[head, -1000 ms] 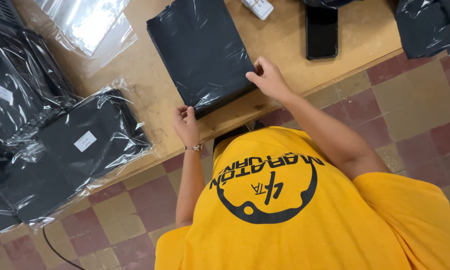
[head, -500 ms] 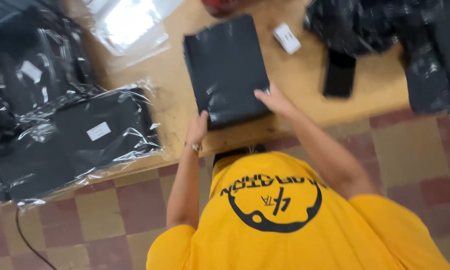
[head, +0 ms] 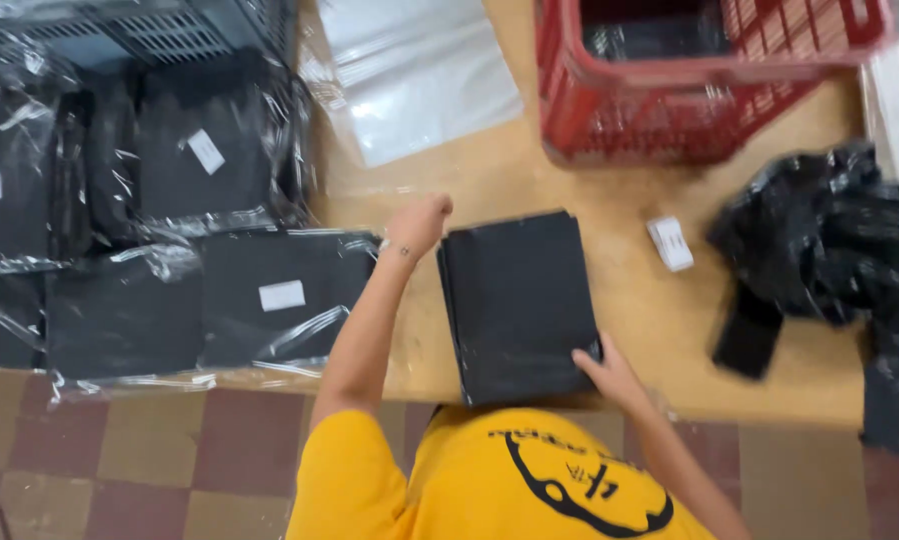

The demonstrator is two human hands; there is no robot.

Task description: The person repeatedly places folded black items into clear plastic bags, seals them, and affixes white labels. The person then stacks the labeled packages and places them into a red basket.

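A folded black garment (head: 519, 305) lies flat on the wooden table (head: 649, 330), close to its front edge. My left hand (head: 419, 222) is curled at the garment's far left corner and touches its edge. At the near right corner, my right hand (head: 609, 372) has its fingers on top of the fabric and grips that corner. Below both arms my yellow shirt (head: 509, 480) fills the bottom of the view.
A red plastic basket (head: 709, 95) stands at the back right. Flat clear plastic bags (head: 419, 80) lie behind the garment. Bagged black garments (head: 169, 290) cover the left side. A crumpled black heap (head: 829, 260) sits on the right, with a small white tag (head: 669, 243) beside it. Checkered floor tiles (head: 149, 460) lie below the table.
The view has swung towards the table's far side, so the red basket now shows. My left hand went from the garment's near edge to its far left corner. My right hand stays at the near right corner.
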